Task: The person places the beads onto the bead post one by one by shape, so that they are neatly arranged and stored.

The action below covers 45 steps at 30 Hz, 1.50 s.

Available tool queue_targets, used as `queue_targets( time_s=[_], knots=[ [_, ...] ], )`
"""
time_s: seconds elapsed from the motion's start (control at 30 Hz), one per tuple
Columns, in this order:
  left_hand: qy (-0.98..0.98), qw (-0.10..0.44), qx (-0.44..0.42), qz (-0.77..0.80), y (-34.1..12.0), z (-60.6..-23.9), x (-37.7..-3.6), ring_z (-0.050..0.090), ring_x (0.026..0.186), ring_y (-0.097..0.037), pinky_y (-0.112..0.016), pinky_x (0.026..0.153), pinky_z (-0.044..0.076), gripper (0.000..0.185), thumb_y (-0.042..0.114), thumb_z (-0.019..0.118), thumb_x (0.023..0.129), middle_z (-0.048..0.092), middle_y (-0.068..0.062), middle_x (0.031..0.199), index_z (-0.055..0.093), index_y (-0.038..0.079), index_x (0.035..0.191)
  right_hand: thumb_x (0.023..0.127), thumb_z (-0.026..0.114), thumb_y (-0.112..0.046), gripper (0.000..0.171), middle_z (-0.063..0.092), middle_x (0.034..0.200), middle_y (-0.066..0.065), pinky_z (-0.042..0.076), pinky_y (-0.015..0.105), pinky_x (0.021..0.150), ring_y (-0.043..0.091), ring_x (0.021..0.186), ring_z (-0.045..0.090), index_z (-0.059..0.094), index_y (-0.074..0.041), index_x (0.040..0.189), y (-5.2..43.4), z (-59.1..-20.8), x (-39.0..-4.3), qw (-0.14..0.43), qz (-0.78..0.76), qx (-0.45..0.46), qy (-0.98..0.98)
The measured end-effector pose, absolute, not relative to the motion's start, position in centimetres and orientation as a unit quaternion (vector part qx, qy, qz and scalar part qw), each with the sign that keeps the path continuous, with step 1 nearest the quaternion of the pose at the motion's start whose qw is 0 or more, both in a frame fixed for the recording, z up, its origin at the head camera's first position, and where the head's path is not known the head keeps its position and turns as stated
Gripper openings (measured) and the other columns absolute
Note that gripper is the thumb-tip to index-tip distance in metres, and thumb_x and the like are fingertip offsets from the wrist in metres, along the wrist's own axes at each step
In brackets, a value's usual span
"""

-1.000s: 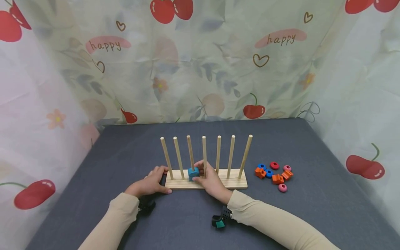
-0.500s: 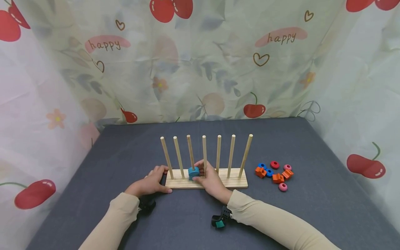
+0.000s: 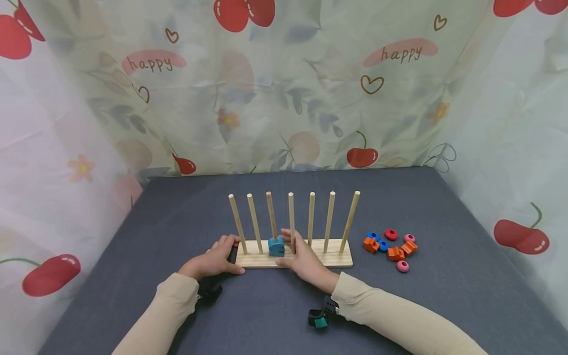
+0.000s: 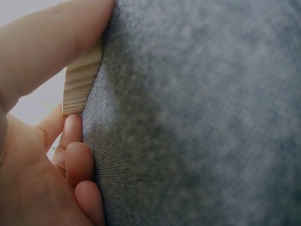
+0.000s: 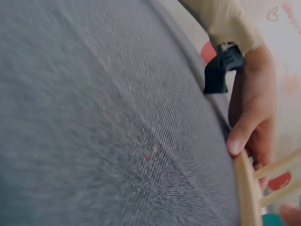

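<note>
A wooden peg board (image 3: 255, 263) with several upright pegs lies on the table in the head view. My left hand (image 3: 212, 259) grips its left end, thumb at the front edge and fingers behind; the left wrist view shows the board's end (image 4: 81, 87) between them. Blue beads (image 3: 276, 247) are stacked low on the third peg from the left. Just right of them is my right hand (image 3: 306, 260), thumb and fingers spread apart on either side of the fourth peg (image 3: 291, 214), off the beads. In the right wrist view only a fingertip (image 5: 290, 214) of it shows.
Right of the board lie loose beads: orange blocks (image 3: 396, 254), blue rings (image 3: 383, 245), a red ring (image 3: 391, 234) and pink beads (image 3: 403, 266). Dark grey cloth covers the table (image 3: 266, 315). A printed curtain (image 3: 284, 98) hangs behind and at both sides.
My right hand has let go of the blue beads and shifted slightly right, its thumb and fingers parting. The beads stay on the third peg. My left hand has kept its place.
</note>
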<state>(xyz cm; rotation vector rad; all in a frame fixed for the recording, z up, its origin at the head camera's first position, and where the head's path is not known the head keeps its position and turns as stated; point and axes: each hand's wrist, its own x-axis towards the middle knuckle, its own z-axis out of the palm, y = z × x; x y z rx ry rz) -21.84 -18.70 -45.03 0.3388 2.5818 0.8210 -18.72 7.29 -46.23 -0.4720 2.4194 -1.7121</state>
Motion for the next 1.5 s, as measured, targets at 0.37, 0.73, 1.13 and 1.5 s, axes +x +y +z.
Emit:
queue_targets(
  time_s=[0.37, 0.73, 1.13, 1.5],
  knots=[
    [0.925, 0.209, 0.116, 0.295, -18.7, -45.0, -21.8, 0.039, 0.117, -0.030, -0.054, 0.098, 0.030, 0.077, 0.035, 0.083, 0.075, 0.039, -0.014, 0.132, 0.041, 0.010, 0.135, 0.085, 0.074, -0.012, 0.090, 0.024, 0.155, 0.026, 0.031, 0.054, 0.108, 0.043, 0.139, 0.031, 0.015, 0.005, 0.152, 12.0, -42.0, -15.4, 0.206, -0.458, -0.198, 0.842],
    [0.925, 0.206, 0.117, 0.296, -18.4, -45.2, -21.8, 0.039, 0.117, -0.030, -0.054, 0.098, 0.030, 0.077, 0.035, 0.083, 0.076, 0.040, -0.014, 0.132, 0.041, 0.010, 0.135, 0.087, 0.071, -0.034, 0.067, 0.053, 0.139, 0.014, 0.045, 0.044, 0.098, 0.035, 0.128, 0.050, 0.044, -0.010, 0.143, 20.7, -36.2, -14.1, 0.219, -0.419, -0.238, 0.848],
    [0.925, 0.202, 0.118, 0.299, -18.5, -44.9, -21.6, 0.039, 0.117, -0.030, -0.054, 0.097, 0.030, 0.077, 0.033, 0.083, 0.076, 0.040, -0.014, 0.133, 0.041, 0.009, 0.135, 0.092, 0.063, -0.002, 0.045, 0.064, 0.120, -0.009, 0.050, 0.015, 0.079, -0.006, 0.106, 0.060, 0.051, -0.007, 0.135, 29.2, -33.6, -14.8, -0.078, -0.467, -0.198, 0.858],
    [0.925, 0.200, 0.123, 0.299, -18.8, -45.0, -21.7, 0.040, 0.116, -0.030, -0.053, 0.097, 0.031, 0.077, 0.034, 0.083, 0.076, 0.040, -0.014, 0.132, 0.041, 0.009, 0.136, 0.095, 0.062, -0.021, 0.045, 0.060, 0.125, -0.008, 0.048, 0.013, 0.080, -0.007, 0.105, 0.058, 0.049, -0.009, 0.136, 31.1, -35.7, -18.1, -0.030, -0.448, -0.142, 0.882]
  ],
)
